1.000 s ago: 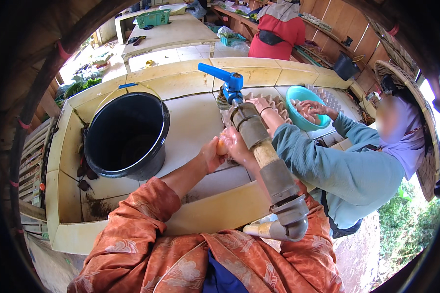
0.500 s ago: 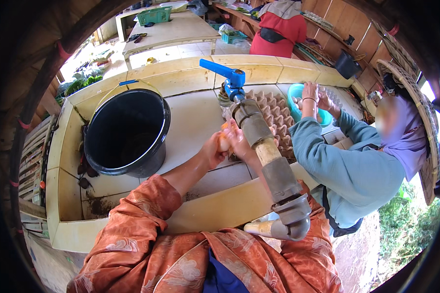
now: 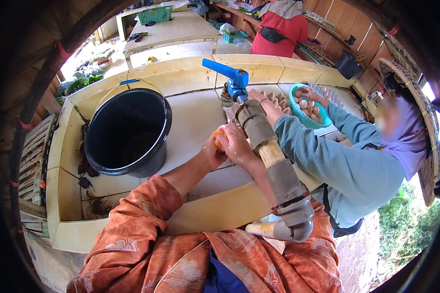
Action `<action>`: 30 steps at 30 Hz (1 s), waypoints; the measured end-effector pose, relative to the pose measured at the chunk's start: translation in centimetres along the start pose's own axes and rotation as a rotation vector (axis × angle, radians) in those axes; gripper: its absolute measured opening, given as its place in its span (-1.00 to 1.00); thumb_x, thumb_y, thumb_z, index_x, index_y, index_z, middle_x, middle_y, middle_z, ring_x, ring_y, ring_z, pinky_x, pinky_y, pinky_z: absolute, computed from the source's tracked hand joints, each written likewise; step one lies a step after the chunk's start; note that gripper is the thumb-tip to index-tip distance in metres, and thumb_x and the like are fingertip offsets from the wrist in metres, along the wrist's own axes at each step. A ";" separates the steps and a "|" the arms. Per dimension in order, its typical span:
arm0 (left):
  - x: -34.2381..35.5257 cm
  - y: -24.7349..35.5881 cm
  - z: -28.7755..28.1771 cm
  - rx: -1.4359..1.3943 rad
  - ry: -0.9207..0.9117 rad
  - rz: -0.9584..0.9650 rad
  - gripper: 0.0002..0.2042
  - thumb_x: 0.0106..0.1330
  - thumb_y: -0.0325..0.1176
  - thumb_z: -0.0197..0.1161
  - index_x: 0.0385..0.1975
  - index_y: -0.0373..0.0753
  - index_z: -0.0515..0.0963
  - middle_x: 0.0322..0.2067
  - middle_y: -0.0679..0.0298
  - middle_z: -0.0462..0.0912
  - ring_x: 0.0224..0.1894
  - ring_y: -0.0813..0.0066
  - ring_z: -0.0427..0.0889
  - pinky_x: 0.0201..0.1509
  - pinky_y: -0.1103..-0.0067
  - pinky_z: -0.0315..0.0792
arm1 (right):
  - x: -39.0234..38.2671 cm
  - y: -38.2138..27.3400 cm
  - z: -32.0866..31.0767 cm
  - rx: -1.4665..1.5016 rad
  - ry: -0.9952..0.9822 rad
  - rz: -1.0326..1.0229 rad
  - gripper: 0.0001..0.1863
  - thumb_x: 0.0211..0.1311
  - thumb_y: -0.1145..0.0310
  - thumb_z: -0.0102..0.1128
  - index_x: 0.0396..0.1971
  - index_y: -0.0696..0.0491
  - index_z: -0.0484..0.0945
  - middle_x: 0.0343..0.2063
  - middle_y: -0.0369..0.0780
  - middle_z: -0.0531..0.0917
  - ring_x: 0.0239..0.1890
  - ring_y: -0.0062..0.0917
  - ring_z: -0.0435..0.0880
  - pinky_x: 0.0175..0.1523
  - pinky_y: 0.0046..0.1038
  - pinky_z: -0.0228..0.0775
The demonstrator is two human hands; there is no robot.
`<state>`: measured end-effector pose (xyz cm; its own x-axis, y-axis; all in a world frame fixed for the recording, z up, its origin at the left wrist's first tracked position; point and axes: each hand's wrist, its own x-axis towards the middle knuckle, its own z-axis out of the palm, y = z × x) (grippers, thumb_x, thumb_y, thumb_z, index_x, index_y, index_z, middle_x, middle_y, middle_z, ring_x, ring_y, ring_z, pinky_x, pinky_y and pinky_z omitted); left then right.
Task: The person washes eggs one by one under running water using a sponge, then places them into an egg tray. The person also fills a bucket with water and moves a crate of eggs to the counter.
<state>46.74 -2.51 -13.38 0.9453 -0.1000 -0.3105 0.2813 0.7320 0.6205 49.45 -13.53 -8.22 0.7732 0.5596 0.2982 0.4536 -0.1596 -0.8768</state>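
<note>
In front of the pipe, my two hands are closed together over the tiled basin. A small orange sponge-like piece [image 3: 218, 133] shows between the fingers, pressed by my right hand [image 3: 237, 145]. My left hand [image 3: 213, 152] is closed beneath it around an egg, which showed half a second ago and is now covered by the fingers. Beyond my hands lies a cardboard egg tray [image 3: 278, 101], partly behind the pipe [image 3: 266, 151] with its blue-handled tap [image 3: 227, 73]. To my left stands a black bucket [image 3: 154, 158].
At my right a co-worker in a blue-grey top [image 3: 327, 151] reaches across, one hand by the egg tray, the other in a turquoise bowl [image 3: 321, 124] of eggs. A raised tiled rim [image 3: 220, 202] borders the basin. Farther back are a table [image 3: 181, 29] and a person in red [image 3: 278, 34].
My right hand has shifted left over my left hand, covering the egg. The co-worker's nearer arm has swung left from the bowl toward the egg tray, baring the eggs in the bowl.
</note>
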 end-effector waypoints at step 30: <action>0.1 0.1 -0.2 0.061 0.046 -0.016 -0.55 0.33 0.12 -0.19 -0.13 -0.12 0.42 -0.33 0.33 0.57 -0.33 0.49 0.58 -0.36 0.63 0.50 | 1.0 -1.2 -3.1 0.454 -0.115 0.423 -0.70 0.31 0.22 -0.14 -0.13 0.10 0.41 -0.28 -0.23 0.54 -0.26 -0.53 0.55 -0.21 -0.49 0.42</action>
<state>46.84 -2.35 -13.48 0.9324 -0.0789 -0.3527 0.3070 0.6877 0.6579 51.05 -15.30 -5.71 0.7805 0.6115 -0.1296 -0.1337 -0.0393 -0.9903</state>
